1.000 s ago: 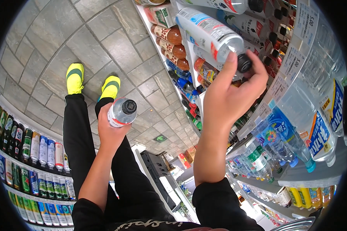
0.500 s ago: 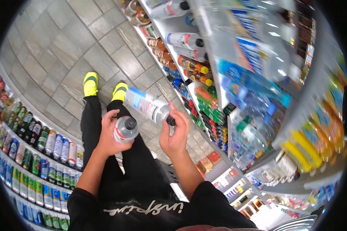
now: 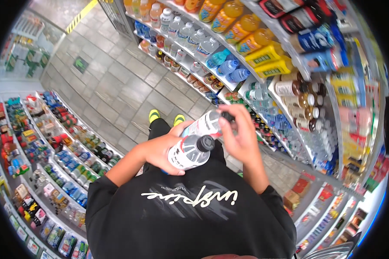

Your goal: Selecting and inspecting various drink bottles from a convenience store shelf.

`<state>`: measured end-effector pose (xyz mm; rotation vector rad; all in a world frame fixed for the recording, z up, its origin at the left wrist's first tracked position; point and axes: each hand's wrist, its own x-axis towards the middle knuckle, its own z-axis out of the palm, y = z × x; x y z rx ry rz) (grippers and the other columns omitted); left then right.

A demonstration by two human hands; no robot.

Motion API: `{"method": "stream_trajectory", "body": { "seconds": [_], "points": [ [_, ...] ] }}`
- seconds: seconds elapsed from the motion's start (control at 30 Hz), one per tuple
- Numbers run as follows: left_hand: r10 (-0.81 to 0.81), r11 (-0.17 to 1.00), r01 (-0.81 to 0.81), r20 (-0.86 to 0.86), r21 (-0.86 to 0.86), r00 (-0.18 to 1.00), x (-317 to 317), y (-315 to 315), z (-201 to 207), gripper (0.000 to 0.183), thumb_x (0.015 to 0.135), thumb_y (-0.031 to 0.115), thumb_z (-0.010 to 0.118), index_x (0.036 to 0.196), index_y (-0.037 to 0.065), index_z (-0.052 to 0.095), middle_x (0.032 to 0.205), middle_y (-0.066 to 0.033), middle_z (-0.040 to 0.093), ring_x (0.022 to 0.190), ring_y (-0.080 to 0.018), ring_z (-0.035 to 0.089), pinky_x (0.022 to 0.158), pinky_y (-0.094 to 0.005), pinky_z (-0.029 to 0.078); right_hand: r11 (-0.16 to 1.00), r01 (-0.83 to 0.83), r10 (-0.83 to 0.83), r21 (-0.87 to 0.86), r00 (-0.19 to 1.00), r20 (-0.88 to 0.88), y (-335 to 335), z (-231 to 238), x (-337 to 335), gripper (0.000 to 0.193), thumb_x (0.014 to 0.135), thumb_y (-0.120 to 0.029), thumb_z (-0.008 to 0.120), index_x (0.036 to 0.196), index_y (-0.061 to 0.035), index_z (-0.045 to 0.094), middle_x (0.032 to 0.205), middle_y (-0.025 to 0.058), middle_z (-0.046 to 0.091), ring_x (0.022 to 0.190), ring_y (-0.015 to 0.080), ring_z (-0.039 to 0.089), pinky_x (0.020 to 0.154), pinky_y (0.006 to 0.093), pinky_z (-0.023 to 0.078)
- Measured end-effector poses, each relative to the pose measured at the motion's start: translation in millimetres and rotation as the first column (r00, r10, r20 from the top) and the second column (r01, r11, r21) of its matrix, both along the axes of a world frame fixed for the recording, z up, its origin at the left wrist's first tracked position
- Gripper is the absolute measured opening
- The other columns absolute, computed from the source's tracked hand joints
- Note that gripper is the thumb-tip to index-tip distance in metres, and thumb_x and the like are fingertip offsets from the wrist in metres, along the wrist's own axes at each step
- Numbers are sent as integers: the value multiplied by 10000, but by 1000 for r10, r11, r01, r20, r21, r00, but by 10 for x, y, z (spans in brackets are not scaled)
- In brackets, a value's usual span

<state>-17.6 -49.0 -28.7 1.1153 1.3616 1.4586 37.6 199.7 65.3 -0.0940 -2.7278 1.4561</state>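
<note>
Two clear plastic bottles with black caps and pale labels are held side by side in front of my chest. My left hand (image 3: 165, 151) is closed around the nearer bottle (image 3: 188, 154), whose cap points up and to the right. Its fingers also reach to the second bottle (image 3: 203, 125), just behind the first. My right hand (image 3: 242, 134) has its thumb and fingers curled at that second bottle's black cap (image 3: 227, 116). Part of the second bottle's body is hidden behind the nearer one and the left hand.
To the right rise shelves of drinks, with orange juice bottles (image 3: 229, 17) and water bottles (image 3: 206, 46). On the left, curved tiers of small bottles and cans (image 3: 86, 170) stand close. A grey tiled floor (image 3: 116, 86) runs ahead, with my yellow shoes (image 3: 154, 115) on it.
Both hands and bottles have come up closer to my chest and together, so the second bottle now sits against the first. My view has swung to show more shelves and floor ahead.
</note>
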Motion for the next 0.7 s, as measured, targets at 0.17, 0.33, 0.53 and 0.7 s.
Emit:
{"method": "stream_trajectory", "body": {
  "seconds": [0.17,0.33,0.53,0.7],
  "points": [
    [-81,996,85,490,13,868,76,35,362,908,689,242,895,1446,-18,466,1372,-116,581,1271,-225,554,1118,-398,401,994,104,-105,-13,989,-103,63,371,-56,301,947,-109,654,1237,-33,626,1074,124,652,957,221,671,776,346,551],
    [-42,998,4,581,67,813,141,167,345,886,663,466,829,1335,-4,491,1135,-152,622,1033,-237,617,871,-344,501,951,245,-239,-190,970,52,126,178,24,432,982,-201,648,1340,10,531,1094,182,684,971,240,674,840,349,527],
    [4,990,-96,671,100,742,148,281,401,906,659,500,792,1346,4,472,1067,-179,613,967,-250,637,808,-314,530,201,324,-75,-924,946,316,-161,-328,293,547,1028,-439,585,1343,6,544,1172,128,686,1037,192,677,929,338,538],
    [290,952,-260,736,-158,612,285,412,392,828,695,537,735,1290,4,517,1034,-167,604,869,-209,649,711,-273,566,-75,256,60,-964,966,252,-143,-640,573,539,1025,-490,500,1215,3,609,1016,140,708,892,229,707,843,346,570]
  ]
}}
